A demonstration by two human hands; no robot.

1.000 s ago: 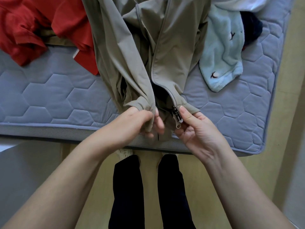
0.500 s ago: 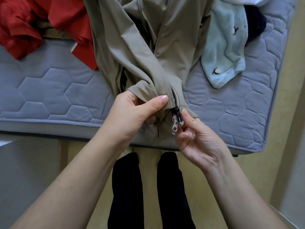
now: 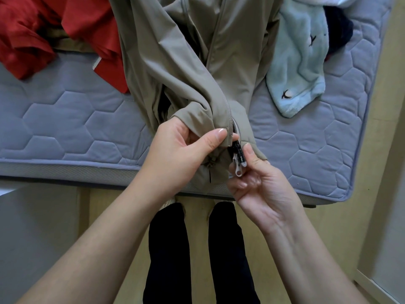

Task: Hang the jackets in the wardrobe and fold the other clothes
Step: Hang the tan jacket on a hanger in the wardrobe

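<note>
A beige zip jacket [image 3: 179,62] lies down the middle of the grey quilted mattress [image 3: 65,119], its hem hanging over the near edge. My left hand [image 3: 179,154] pinches the left hem corner, thumb on the zipper tape. My right hand [image 3: 258,178] pinches the right hem corner just beside the black slider with its white pull tab [image 3: 238,163]. The two zipper ends are held close together.
Red clothes [image 3: 43,34] are heaped at the mattress's far left. A pale blue garment [image 3: 298,62] and a dark one [image 3: 337,29] lie at the right. My dark-trousered legs [image 3: 197,255] stand on the wooden floor in front of the mattress.
My left hand has brought its hem corner rightward against the slider side. My right hand shifted slightly lower, staying on the slider end. The zipper ends have come together.
</note>
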